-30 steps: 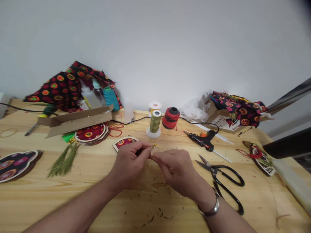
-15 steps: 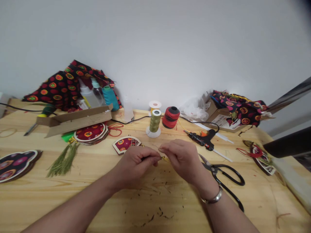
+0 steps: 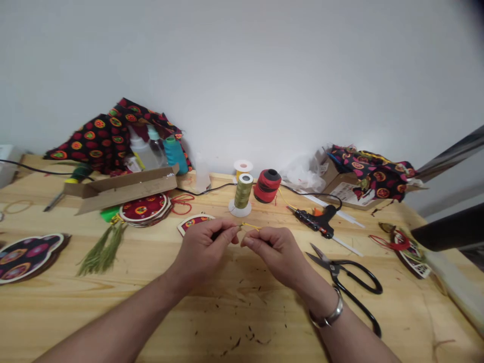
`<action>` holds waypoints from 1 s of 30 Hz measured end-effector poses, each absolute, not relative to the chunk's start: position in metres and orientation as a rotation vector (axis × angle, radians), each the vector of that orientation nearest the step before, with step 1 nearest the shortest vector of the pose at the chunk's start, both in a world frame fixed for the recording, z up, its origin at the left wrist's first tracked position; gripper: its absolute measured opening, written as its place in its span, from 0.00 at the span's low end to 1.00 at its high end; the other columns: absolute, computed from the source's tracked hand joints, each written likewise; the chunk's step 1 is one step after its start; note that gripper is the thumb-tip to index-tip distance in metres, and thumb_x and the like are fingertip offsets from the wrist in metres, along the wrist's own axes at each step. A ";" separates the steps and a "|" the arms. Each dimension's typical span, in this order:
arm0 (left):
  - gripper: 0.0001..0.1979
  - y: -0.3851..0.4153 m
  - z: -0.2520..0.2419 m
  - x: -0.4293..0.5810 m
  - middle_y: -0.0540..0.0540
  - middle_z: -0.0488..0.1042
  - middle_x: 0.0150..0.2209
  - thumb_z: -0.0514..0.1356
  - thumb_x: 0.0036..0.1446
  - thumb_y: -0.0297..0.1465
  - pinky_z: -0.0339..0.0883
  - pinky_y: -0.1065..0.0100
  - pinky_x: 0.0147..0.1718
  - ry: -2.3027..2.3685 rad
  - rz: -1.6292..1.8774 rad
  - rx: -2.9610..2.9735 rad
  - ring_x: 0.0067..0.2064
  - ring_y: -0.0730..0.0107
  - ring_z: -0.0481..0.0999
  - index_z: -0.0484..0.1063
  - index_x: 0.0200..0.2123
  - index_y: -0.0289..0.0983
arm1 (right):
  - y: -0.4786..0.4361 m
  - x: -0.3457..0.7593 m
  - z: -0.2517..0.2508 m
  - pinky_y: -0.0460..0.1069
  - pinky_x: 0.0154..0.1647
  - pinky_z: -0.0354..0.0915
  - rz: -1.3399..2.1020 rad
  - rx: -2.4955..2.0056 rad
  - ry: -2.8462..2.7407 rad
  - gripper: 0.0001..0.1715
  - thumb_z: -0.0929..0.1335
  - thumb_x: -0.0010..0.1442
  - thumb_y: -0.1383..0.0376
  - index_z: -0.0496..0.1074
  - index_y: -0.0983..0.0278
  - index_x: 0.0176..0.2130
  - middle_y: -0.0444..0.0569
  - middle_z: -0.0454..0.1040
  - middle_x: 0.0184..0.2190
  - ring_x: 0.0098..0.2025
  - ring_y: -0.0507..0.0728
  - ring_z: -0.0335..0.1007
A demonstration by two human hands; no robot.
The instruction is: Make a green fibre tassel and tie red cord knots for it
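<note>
A short yellow cord (image 3: 250,226) is held pinched by the fingers (image 3: 235,233) of the left hand (image 3: 202,252) and the right hand (image 3: 273,254), its ends hidden by them; a wooden ornament (image 3: 193,222) is partly blocked by the left hand, black-handled scissors (image 3: 350,275) lie beside the right hand, and printed cloth (image 3: 374,174) is heaped on a cardboard box (image 3: 346,194)

Thin cord (image 3: 250,226) is yellow. Cloth (image 3: 99,135) is black with red, orange and green circles. Thread spool (image 3: 242,192) olive green, second spool (image 3: 267,185) red with black top, scissors (image 3: 359,278) black-handled, bottle (image 3: 175,156) teal.
</note>
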State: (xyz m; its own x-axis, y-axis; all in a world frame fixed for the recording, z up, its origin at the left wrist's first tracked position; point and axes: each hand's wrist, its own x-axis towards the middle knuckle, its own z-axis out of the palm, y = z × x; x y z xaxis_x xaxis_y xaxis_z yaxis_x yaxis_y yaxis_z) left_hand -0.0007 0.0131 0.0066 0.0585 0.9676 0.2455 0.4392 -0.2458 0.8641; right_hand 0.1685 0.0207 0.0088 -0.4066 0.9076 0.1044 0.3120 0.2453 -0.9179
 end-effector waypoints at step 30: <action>0.08 0.013 0.006 0.003 0.52 0.76 0.24 0.59 0.52 0.30 0.65 0.71 0.30 1.465 1.168 1.638 0.28 0.70 0.73 0.75 0.24 0.39 | 0.009 0.165 0.008 0.43 0.27 0.53 0.398 -1.118 -2.345 0.14 0.58 0.63 0.68 0.69 0.63 0.31 0.45 0.72 0.23 0.24 0.49 0.63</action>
State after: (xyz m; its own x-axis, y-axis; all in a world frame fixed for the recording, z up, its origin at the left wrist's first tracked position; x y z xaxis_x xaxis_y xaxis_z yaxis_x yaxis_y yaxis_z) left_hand 0.0026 0.0129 0.0059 -0.0169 0.9803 0.1966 0.4103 -0.1725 0.8955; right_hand 0.1647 0.0088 0.0079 -0.5326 0.7847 0.3171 0.6361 0.6183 -0.4617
